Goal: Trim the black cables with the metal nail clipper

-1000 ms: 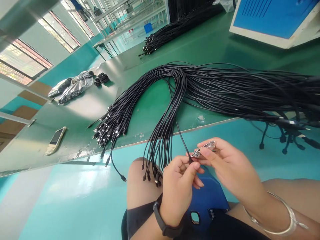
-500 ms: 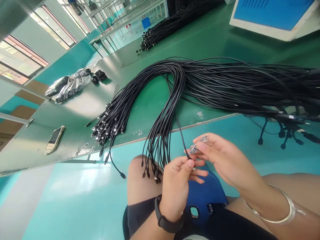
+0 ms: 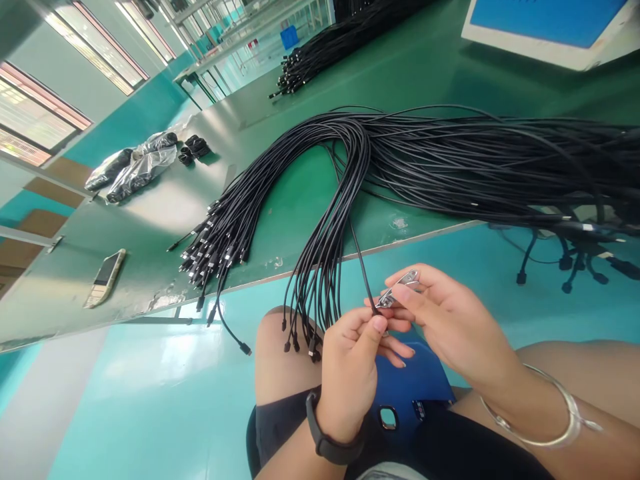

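Observation:
My left hand pinches the end of one thin black cable between thumb and forefinger, just above my lap. My right hand grips a small silver metal clipper, its jaws right at the pinched cable end. That cable runs up to a large bundle of black cables spread over the green table. One group of cable ends hangs over the table edge beside my left knee. Another group of cable ends lies fanned on the table.
A phone lies near the table's left edge. Plastic bags and small black parts sit farther back. A second cable pile is at the far end. A blue tray stands top right. A blue seat is under me.
The view has drifted slightly. Both hands stay together at the cable end, with the clipper tilting a little; the grip on each thing is the same.

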Demonstrator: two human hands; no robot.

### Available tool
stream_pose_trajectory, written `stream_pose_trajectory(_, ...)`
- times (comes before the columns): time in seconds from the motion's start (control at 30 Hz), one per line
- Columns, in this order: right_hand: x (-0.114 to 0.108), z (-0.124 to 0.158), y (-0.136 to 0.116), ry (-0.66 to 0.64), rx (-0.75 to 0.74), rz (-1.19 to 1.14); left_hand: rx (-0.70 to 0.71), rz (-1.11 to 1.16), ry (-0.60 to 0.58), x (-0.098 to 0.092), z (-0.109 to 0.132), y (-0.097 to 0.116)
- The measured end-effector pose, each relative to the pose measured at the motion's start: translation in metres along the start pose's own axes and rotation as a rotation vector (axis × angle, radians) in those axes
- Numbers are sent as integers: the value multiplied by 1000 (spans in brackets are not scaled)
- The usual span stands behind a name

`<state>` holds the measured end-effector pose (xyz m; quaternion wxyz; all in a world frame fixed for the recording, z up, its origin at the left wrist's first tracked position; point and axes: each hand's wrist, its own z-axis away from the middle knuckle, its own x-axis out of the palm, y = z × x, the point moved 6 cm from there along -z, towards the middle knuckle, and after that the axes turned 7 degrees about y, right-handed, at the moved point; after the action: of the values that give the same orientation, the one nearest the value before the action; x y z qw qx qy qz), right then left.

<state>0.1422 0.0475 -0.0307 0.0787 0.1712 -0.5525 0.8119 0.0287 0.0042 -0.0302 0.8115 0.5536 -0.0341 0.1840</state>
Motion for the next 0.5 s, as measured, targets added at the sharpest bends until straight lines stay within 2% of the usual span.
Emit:
stream_pose_trajectory(0.2,-3,1,-4,53,-21,135,-14,-4,10,0,1,-1)
stream_pose_trajectory(0.3,-4,-1,-6,67,-31,96,-33,-16,22,1,0,-2)
stream_pose_trajectory(0.37,0,-3,-8,3,-15,19,-45,-50,46,2,0,-3)
stream_pose_trajectory(0.43,7,-4,-12,-121,27,-7,-55,-132,71,3,1,-6)
stream_pose_trajectory(0.5,7,-3,-19,-207,34,107,-18,-285,91,0,4,-9)
